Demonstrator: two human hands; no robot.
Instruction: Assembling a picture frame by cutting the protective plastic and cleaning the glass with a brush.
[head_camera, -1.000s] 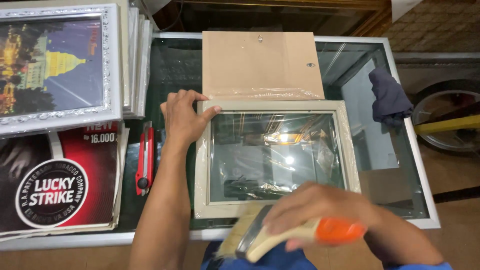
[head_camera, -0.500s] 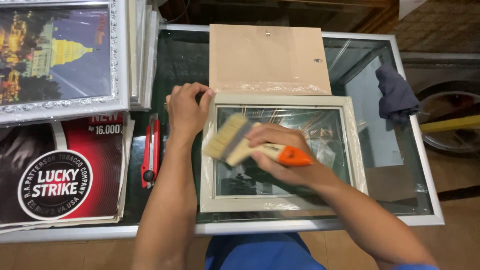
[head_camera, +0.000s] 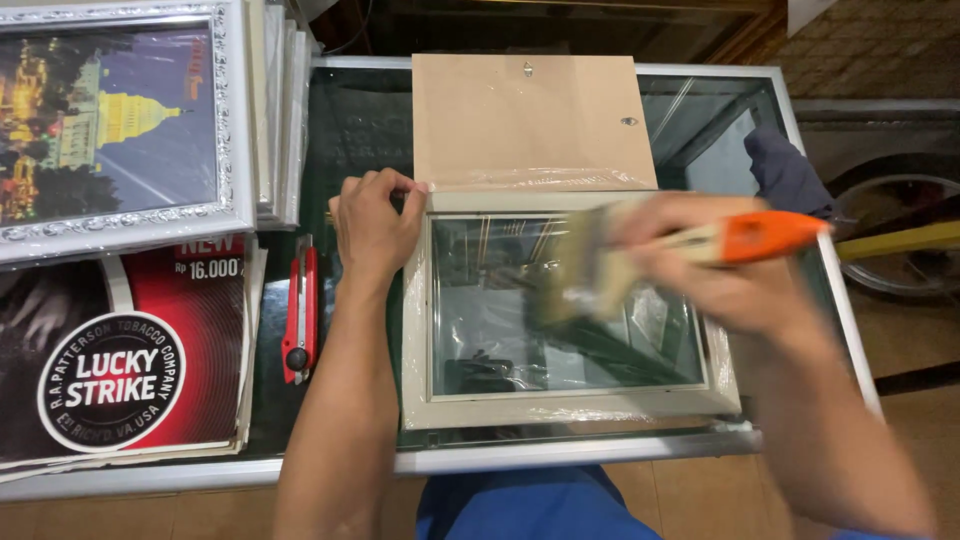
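Brush (head_camera: 590, 272) now further right, bristles seemingly blurred.

I am seeing a glass worktop (head_camera: 370, 120) shining glossy inside a smooth metal rim. The cream frame (head_camera: 415, 330) is lying under clear, crinkled plastic wrap, its glass pane reflecting light. The backing board (head_camera: 530, 120) is looking like matt brown fibreboard. My right hand (head_camera: 720, 270) is holding a brush (head_camera: 600, 270) with pale soft bristles and a glossy orange plastic handle. The cutter (head_camera: 298, 315) is showing shiny red plastic.
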